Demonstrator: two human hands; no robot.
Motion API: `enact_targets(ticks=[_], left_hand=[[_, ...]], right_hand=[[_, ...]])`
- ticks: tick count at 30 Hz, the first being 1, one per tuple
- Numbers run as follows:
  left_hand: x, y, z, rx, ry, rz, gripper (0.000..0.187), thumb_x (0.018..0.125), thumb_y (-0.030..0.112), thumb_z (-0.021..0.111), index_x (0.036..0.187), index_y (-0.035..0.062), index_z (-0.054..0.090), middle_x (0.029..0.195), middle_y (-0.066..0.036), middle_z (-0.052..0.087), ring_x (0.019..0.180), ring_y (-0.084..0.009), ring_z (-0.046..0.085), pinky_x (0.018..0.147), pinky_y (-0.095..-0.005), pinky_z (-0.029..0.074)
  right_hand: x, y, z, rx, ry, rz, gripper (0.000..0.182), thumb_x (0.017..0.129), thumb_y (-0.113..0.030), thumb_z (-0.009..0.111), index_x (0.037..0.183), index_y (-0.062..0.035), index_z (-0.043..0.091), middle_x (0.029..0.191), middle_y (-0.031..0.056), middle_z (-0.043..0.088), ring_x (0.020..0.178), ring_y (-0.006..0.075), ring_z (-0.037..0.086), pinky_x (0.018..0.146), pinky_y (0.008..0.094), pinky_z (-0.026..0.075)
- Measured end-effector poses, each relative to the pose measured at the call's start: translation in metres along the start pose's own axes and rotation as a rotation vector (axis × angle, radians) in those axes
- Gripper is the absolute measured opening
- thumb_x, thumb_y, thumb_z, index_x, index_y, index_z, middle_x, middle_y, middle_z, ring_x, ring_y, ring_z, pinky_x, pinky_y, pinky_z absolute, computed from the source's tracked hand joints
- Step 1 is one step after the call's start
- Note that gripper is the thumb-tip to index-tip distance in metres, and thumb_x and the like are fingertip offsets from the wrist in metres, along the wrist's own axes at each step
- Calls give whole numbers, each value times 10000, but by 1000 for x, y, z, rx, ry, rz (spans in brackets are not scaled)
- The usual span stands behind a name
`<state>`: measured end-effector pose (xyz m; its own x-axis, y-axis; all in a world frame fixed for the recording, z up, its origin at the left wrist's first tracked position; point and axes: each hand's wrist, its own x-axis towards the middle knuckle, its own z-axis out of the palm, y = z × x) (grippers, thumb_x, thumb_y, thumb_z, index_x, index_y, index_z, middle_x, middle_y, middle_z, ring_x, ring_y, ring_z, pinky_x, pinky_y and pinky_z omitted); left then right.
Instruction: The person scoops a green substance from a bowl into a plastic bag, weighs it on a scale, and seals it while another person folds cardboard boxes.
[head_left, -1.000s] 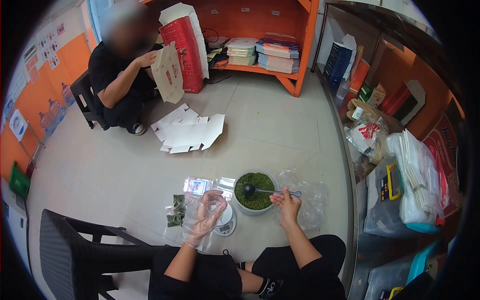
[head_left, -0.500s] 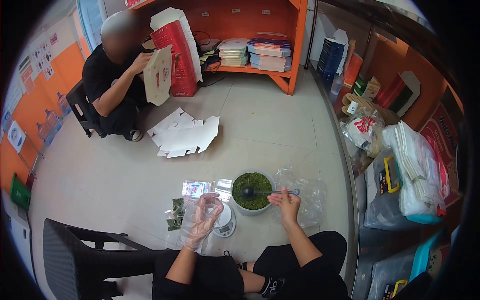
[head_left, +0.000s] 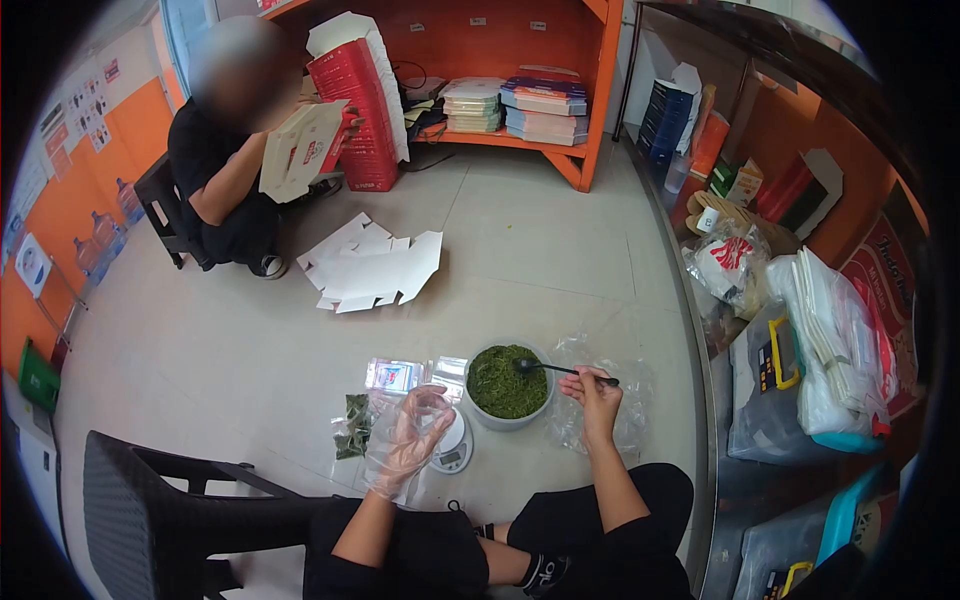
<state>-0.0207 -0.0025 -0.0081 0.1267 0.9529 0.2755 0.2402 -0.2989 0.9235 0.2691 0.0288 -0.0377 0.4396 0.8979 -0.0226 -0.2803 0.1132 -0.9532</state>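
Note:
A black spoon is in my right hand, its handle pinched between thumb and fingers. The spoon's bowl rests on chopped green leaves that nearly fill a round translucent tub. My left hand wears a clear plastic glove, with fingers and thumb curled toward each other. Something see-through shows between them, but I cannot tell whether it is a bag or loose glove film. Under that hand, a white digital scale is partly covered. Filled green packets lie to its left.
Clear plastic packs and a crumpled clear bag lie near the tub. A flattened white carton is farther out. Another person sits holding a folded box. A black chair stands left; a shelf with storage boxes lines the right.
The spoon has turned in my right hand, its bowl shifting right over the leaves and its handle tilting down. My left hand has barely moved. The other person has lowered and turned the box.

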Motion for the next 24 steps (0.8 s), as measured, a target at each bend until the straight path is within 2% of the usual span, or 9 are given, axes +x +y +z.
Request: enact_targets(ticks=[4,6,8,9,12,16,18,21,24], left_hand=[[1,2,-2,7,-11,0,382,872,222,681,1186,75,521,948,-26,576,952,-151,562,863,-338,448],[0,7,-1,2,9,16,370,874,215,675,1177,71,521,924,-13,571,921,-137,543,865,-324,422],[0,8,-2,-2,27,32,358,875,209,669,1169,67,521,900,-1,566,891,-123,524,868,-310,396],[0,7,-3,4,22,38,369,869,196,679,1177,67,520,919,-17,566,908,-136,543,857,-320,424],[0,8,-5,11,22,61,382,862,184,689,1183,63,521,936,-34,566,923,-150,561,844,-328,452],[1,13,-4,36,31,74,380,860,185,691,1177,56,525,947,-41,565,922,-154,563,849,-328,452],[0,6,-1,23,27,66,382,858,186,693,1174,53,526,958,-46,565,924,-160,565,854,-331,452],[1,-1,-3,59,31,80,387,853,186,697,1173,47,528,976,-54,565,929,-170,569,858,-332,454],[-1,-2,-1,68,17,68,383,854,194,696,1167,51,527,992,-50,554,942,-164,556,861,-326,440]], right_hand=[[-5,3,1,-215,-116,-149,188,945,-119,551,1001,50,614,847,162,681,706,198,685,649,282,555],[-14,-1,1,-572,-186,-210,169,913,-123,602,1021,-13,672,866,116,702,743,168,686,654,271,523],[-20,1,0,-645,-213,-265,164,899,-139,623,1015,-49,695,877,96,707,763,158,679,677,272,514],[-23,3,-1,-718,-235,-319,160,885,-154,644,1009,-84,717,888,76,712,782,149,671,700,273,504],[-32,15,-8,-647,-197,-164,159,874,-194,660,985,-109,737,890,58,715,779,161,648,721,263,487],[-37,18,-4,-698,-116,-224,205,892,-211,645,1016,-64,718,897,64,718,757,144,615,699,249,470],[-34,25,-2,-364,-90,27,237,910,-211,628,1039,-26,699,897,71,717,776,120,599,674,245,459],[-34,17,-11,-337,-67,116,253,921,-216,617,1053,-12,686,901,78,714,783,95,578,693,242,461],[-29,30,-11,-313,-42,154,263,925,-246,608,1071,-40,683,921,59,713,723,72,545,623,229,441]])
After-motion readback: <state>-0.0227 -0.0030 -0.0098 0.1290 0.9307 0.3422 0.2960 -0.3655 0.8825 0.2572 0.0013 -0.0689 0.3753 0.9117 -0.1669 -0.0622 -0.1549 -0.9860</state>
